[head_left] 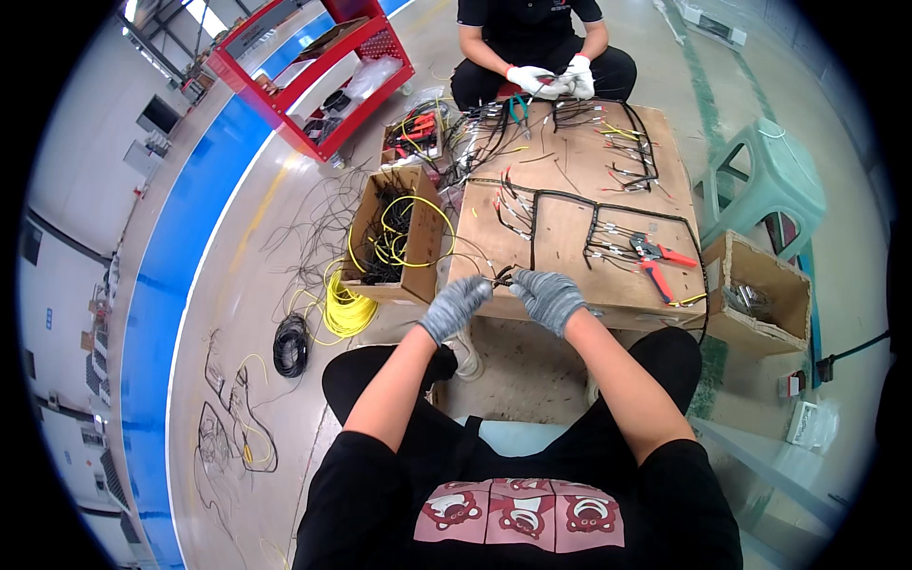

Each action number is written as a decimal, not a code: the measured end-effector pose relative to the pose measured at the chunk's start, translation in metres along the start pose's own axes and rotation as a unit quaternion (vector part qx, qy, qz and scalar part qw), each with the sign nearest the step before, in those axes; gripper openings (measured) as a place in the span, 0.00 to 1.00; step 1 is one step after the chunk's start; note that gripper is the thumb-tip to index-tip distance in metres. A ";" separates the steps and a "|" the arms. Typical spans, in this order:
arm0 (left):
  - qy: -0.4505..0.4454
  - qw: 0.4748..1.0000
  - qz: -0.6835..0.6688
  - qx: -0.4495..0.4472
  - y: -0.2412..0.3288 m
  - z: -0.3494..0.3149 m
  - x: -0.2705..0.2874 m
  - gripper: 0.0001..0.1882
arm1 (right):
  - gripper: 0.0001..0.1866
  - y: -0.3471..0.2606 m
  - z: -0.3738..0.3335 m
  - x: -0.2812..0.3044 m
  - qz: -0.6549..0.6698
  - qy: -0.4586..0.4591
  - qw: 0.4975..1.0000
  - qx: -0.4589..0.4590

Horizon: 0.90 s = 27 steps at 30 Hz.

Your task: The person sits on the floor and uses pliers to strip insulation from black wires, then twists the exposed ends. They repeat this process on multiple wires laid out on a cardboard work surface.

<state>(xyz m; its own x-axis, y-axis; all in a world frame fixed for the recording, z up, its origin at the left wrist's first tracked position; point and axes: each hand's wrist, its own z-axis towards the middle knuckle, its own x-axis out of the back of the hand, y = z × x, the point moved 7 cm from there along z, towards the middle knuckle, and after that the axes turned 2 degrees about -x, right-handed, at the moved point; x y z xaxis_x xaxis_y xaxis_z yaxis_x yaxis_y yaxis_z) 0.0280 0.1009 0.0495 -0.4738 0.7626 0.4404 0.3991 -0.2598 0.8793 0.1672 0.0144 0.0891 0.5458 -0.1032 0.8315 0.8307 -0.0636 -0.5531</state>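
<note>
My left hand [457, 306] and my right hand [548, 300], both in grey knitted gloves, meet at the near edge of a wooden board [560, 275]. Between their closed fingertips is a small bunch of dark wires [503, 276]. Beyond my hands, a black-sleeved wire harness [560, 196] lies across the board, its branches ending in thin wires with red tips and white labels. To the right of my right hand rests a red-handled crimping tool [657, 264].
A cardboard box [421, 275] of black wires stands left of the board, near a yellow wire coil [344, 306] and a black coil [291, 345]. At right are another carton [752, 323] and a green stool [774, 171]. Opposite sits a co-worker in white gloves [541, 82].
</note>
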 end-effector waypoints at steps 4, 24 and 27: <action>0.027 0.950 0.305 -0.057 0.039 -0.020 -0.011 0.20 | 0.11 0.000 0.002 -0.005 -0.060 -0.061 0.996 -0.039; -0.008 0.922 0.377 -0.084 0.079 -0.012 0.015 0.17 | 0.11 -0.002 0.004 -0.015 -0.094 -0.069 0.993 -0.015; 0.013 0.938 0.338 -0.076 0.071 0.010 0.040 0.17 | 0.12 -0.017 0.001 -0.010 -0.081 -0.089 0.993 0.020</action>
<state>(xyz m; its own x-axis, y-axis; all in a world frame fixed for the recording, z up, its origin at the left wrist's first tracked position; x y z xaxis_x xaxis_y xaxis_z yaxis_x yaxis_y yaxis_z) 0.0452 0.1185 0.1275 -0.1720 0.3789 0.9093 0.5003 -0.7615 0.4120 0.1472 0.0180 0.0901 0.4129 0.0822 0.9071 0.9107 -0.0260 -0.4122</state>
